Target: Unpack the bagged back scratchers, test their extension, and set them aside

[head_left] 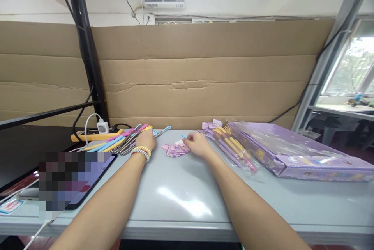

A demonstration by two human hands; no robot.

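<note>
Left hand (145, 140) at sticks (127, 143), fingers hidden, cannot tell its grip | right hand (198, 144) pinched nearly closed, seemingly on blue piece (184, 136) | tags (175, 149) loose on worktop (163, 176) between hands, likely for easy reach

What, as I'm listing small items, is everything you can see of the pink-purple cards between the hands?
The pink-purple cards are small, roughly rectangular and paper-like, with print too small to read. They lie in a loose, overlapping cluster at varied angles on the grey tabletop. The right hand's grip is at the cluster's right edge; whether it touches them is unclear.
</note>
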